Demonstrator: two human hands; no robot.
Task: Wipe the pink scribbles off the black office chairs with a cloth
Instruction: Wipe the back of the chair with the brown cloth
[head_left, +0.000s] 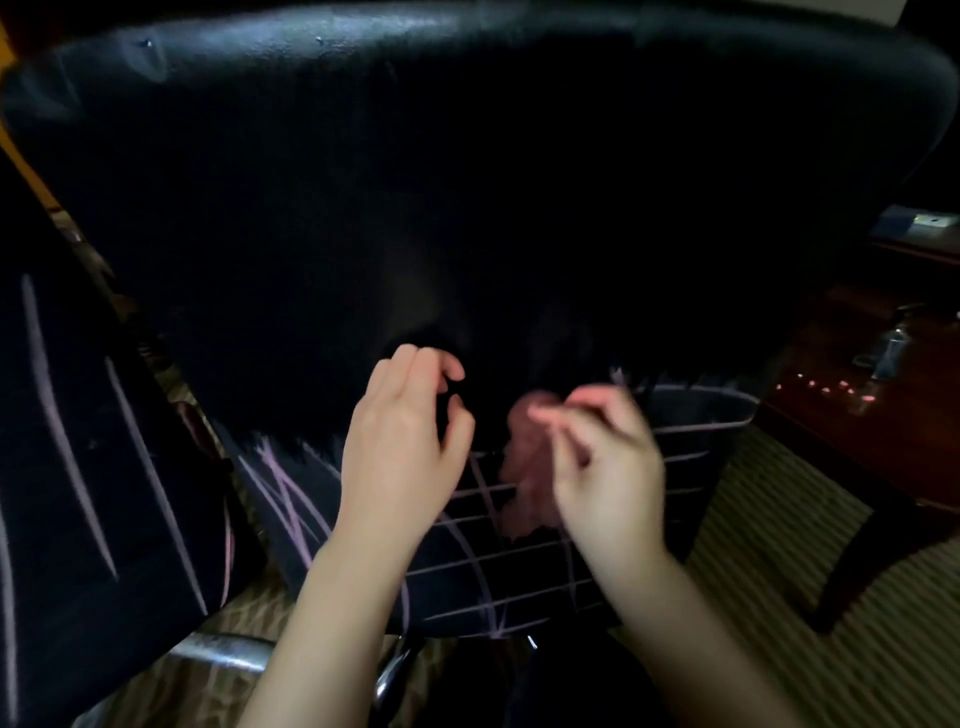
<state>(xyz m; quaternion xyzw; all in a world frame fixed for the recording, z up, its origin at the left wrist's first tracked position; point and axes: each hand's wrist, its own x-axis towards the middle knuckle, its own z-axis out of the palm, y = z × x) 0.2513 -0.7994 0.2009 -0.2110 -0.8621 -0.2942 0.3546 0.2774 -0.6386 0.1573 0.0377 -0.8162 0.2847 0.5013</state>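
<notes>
The back of a black office chair (467, 197) fills the view. Its upper part is plain black; pink scribbles (483, 566) in crossing lines cover its lower part. My right hand (608, 473) pinches a crumpled pink cloth (530, 467) in front of the scribbled area; the hand is blurred. My left hand (405, 447) hovers beside it with curled fingers and holds nothing. I cannot tell whether it touches the chair. A second black chair (88, 467) at the left carries long pink lines (52, 410).
Chrome chair legs (223, 654) show at the bottom left. A dark wooden table (883, 426) stands at the right with small objects on it. Striped carpet (779, 519) lies beneath.
</notes>
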